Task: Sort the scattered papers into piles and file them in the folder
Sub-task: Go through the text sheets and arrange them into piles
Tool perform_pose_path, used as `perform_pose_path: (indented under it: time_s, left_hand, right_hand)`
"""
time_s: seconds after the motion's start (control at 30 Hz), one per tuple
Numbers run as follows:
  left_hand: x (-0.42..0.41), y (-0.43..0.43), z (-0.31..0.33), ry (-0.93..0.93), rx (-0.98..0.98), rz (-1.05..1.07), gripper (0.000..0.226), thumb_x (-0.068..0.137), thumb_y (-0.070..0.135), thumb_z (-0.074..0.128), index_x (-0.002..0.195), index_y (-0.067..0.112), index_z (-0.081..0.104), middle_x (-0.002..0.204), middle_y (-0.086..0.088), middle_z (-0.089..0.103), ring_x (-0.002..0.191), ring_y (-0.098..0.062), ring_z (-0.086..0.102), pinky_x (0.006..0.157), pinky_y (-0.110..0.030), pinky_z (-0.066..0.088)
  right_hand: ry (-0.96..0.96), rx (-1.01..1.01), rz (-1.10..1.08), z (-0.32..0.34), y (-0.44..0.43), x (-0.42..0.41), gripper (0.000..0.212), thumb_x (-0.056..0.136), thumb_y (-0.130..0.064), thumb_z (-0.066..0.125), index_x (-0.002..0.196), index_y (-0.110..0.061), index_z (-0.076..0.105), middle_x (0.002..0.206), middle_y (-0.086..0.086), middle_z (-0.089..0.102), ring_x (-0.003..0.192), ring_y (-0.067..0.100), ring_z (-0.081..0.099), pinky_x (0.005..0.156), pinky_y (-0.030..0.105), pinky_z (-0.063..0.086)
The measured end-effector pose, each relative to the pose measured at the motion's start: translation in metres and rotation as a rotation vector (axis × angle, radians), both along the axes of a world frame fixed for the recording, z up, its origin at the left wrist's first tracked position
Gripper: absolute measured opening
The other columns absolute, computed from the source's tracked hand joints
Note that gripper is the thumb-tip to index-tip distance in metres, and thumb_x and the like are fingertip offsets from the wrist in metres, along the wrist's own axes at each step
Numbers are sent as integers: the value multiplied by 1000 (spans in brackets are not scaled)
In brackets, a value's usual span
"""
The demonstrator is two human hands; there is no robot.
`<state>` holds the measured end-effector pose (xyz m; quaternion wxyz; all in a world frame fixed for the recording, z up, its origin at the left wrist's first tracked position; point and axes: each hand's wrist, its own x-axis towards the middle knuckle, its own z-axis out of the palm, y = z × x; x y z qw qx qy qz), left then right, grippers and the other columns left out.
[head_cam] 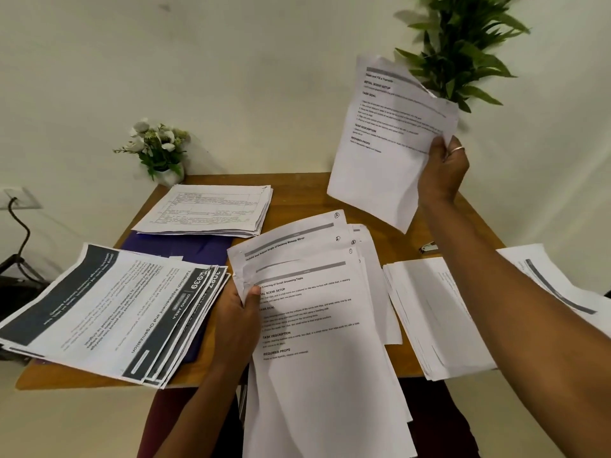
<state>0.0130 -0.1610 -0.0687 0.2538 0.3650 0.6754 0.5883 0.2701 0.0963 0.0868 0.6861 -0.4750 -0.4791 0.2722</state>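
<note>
At the near edge of the wooden bench [297,193], the left hand [238,312] grips a fanned stack of thin white printed sheets [317,325], with the thumb pressed on top. Left of it lies a spread pile with dark header bands [109,309], and right of it a plain white pile [436,312]. Behind, a smooth purple folder [185,249] lies flat under a pile with printed tables [208,209]. Further back, the raised right hand [443,170] pinches a bent, creased sheet [386,143] at its edge, in front of a leafy plant [463,54].
</note>
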Motion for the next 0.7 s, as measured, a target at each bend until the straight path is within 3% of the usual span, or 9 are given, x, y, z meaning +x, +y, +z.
perform_pose_path:
  time_s: [0.13, 0.23, 0.37, 0.47, 0.57, 0.7]
  left_hand:
    - [-1, -1, 2, -55, 30, 7, 17, 103, 24, 57, 119, 18, 62, 107, -1, 72, 96, -15, 72, 75, -30, 61]
    - [-3, -3, 4, -97, 71, 17, 19, 104, 20, 57, 121, 16, 62, 111, -1, 72, 102, -17, 70, 84, -36, 59]
    - [-2, -7, 11, -140, 135, 42, 23, 104, 15, 56, 125, 10, 61, 113, -1, 71, 104, -11, 69, 86, -26, 59]
    - [-5, -6, 9, -177, 104, 46, 26, 103, 22, 58, 128, 14, 61, 117, -2, 71, 108, -18, 70, 91, -40, 59]
    - [-3, -5, 8, -132, 47, 36, 22, 103, 29, 59, 124, 23, 60, 113, -2, 71, 104, -21, 71, 86, -46, 61]
    - [4, -5, 8, 3, 8, 75, 17, 103, 29, 57, 118, 21, 57, 104, 0, 67, 97, -20, 70, 72, -34, 59]
  right_hand:
    - [-3, -131, 85, -6, -6, -10, 23, 106, -28, 53, 123, -13, 58, 117, -1, 63, 105, 10, 59, 81, 8, 50]
    - [-59, -293, 240, -23, -7, -13, 24, 104, -26, 56, 120, -11, 65, 108, -5, 69, 102, 12, 65, 94, 25, 52]
    - [-86, -482, 547, -50, -27, -21, 12, 105, -14, 55, 109, -13, 66, 103, -1, 73, 103, 20, 70, 77, 26, 55]
    - [-269, -548, 706, -57, -66, -26, 16, 106, -14, 53, 104, -16, 68, 101, -5, 75, 99, 16, 69, 83, 29, 52]
    - [-243, -667, 786, -66, -98, -32, 20, 106, -18, 52, 113, -17, 71, 104, 0, 78, 99, 22, 74, 90, 38, 57]
    - [-235, -738, 716, -77, -126, -39, 22, 104, -33, 56, 113, -24, 74, 100, 0, 79, 94, 26, 76, 90, 48, 60]
